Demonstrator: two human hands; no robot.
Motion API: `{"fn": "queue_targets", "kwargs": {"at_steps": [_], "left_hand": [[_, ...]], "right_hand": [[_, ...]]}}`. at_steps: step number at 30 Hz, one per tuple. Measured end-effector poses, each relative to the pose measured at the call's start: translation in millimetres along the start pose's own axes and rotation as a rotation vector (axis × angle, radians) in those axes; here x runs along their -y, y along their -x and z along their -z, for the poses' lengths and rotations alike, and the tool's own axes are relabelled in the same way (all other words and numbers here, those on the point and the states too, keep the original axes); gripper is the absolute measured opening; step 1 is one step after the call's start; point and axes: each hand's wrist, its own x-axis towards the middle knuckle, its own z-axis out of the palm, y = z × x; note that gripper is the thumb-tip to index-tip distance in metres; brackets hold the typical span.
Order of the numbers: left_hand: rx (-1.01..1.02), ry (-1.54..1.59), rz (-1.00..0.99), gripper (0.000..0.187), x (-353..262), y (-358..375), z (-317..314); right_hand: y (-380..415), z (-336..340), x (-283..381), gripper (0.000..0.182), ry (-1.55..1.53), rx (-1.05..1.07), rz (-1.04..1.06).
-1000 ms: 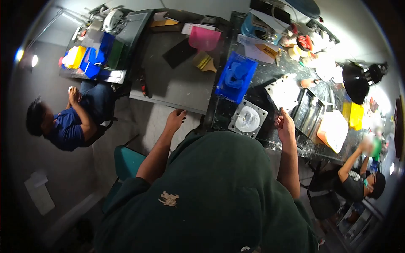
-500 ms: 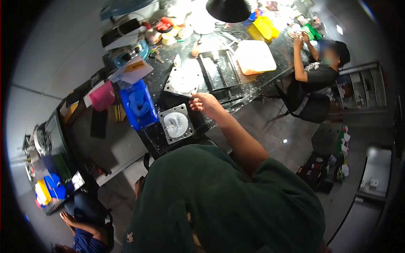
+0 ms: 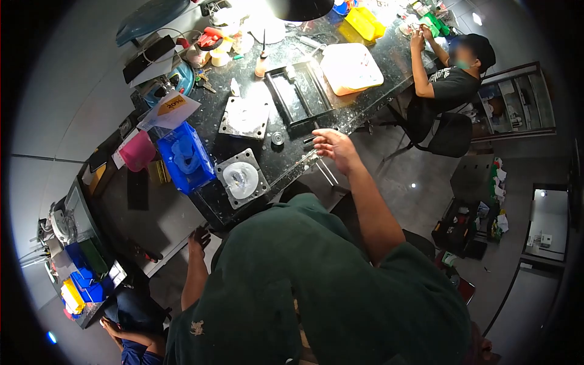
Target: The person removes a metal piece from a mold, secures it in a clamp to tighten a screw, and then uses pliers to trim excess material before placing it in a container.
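My right hand [image 3: 336, 150] hovers at the table's front edge, its fingers loosely bent and apart with nothing visible in them. Just beyond its fingertips lies a dark rod [image 3: 309, 139]. To its left sits a small round dark piece [image 3: 277, 139]. A square metal plate with corner holes [image 3: 245, 117] lies flat farther back. Nearer me, a second square plate [image 3: 258, 181] carries a whitish translucent disc [image 3: 241, 180]. My left hand [image 3: 198, 239] hangs low beside the table's left corner, fingers spread and holding nothing.
A blue bin [image 3: 193, 170] stands at the left table edge. A black metal frame [image 3: 298, 91] and a white tub [image 3: 351, 68] lie behind my right hand. A black lamp [image 3: 302, 7] hangs overhead. One co-worker [image 3: 453, 85] sits at the right, another [image 3: 137, 340] lower left.
My right hand has moved right, away from the far plate's corner, uncovering the small round piece. My left hand has come into view. The camera view has shifted slightly.
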Motion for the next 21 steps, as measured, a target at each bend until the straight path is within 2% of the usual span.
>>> {"fn": "queue_targets", "kwargs": {"at_steps": [3,6,8,10,11,12,13,14,16,18,19,21], "left_hand": [[-0.049,-0.033,-0.002,0.040,-17.2,2.3,-22.6],[-0.098,0.062,-0.165,0.036,-22.5,14.4,-41.0],[-0.139,0.083,-0.215,0.032,-27.5,35.2,-57.2],[-0.494,0.072,-0.270,0.030,-44.6,72.6,-94.0],[-0.558,0.035,-0.352,0.028,-40.0,76.8,-96.6],[-0.584,0.036,-0.349,0.028,-41.1,84.6,-102.3],[-0.675,-0.021,-0.459,0.026,-41.8,94.2,-106.3],[-0.765,-0.081,-0.567,0.025,-41.4,101.6,-109.1],[-0.804,-0.004,-0.585,0.023,-37.5,110.2,-105.2],[-0.985,-0.084,-0.745,0.021,-62.1,130.5,-128.7],[-1.005,-0.080,-0.733,0.021,-74.9,141.6,-144.9],[-0.998,-0.125,-0.872,0.021,-101.7,162.9,-181.8]], "right_hand": [[-13.6,29.0,3.1,0.021,-0.021,-0.052,-0.006],[-46.4,47.1,7.4,0.018,0.074,-0.074,0.026],[-70.9,54.7,13.3,0.016,0.299,-0.091,0.168],[-93.4,60.0,25.0,0.016,0.322,-0.057,0.203],[-101.7,63.5,25.9,0.016,0.553,-0.126,0.390],[-102.0,57.0,34.7,0.016,0.781,-0.191,0.582],[-95.5,53.9,43.2,0.014,0.836,-0.107,0.609],[-100.0,55.4,42.5,0.016,0.995,0.040,0.793],[-96.3,57.9,37.5,0.034,1.163,0.398,0.873],[-87.5,61.4,42.7,0.053,1.274,0.518,0.903],[-88.8,66.0,43.6,0.066,1.375,0.560,0.940],[-93.3,67.7,43.0,0.068,1.373,0.565,0.995]]}}
